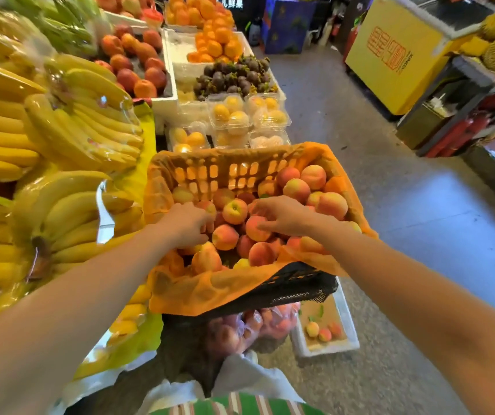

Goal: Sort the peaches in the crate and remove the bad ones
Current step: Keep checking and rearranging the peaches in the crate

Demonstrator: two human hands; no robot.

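peaches [234, 211] in crate [210, 172] | bananas [69, 127] left | tray [327, 333] below-right

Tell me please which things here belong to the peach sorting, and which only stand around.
Belong to the job:
- crate with orange liner
- peaches in it
- left hand and right hand, both among the peaches
- white tray on the floor with a few peaches, possibly the rejects

Only standing around:
- bananas
- oranges
- mangosteens
- yellow freezer

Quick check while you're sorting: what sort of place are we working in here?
Most likely a fruit shop or market stall. Wrapped bananas are piled beside the peach crate, with oranges and boxed fruit displayed behind. Both hands, left and right, are in the crate.
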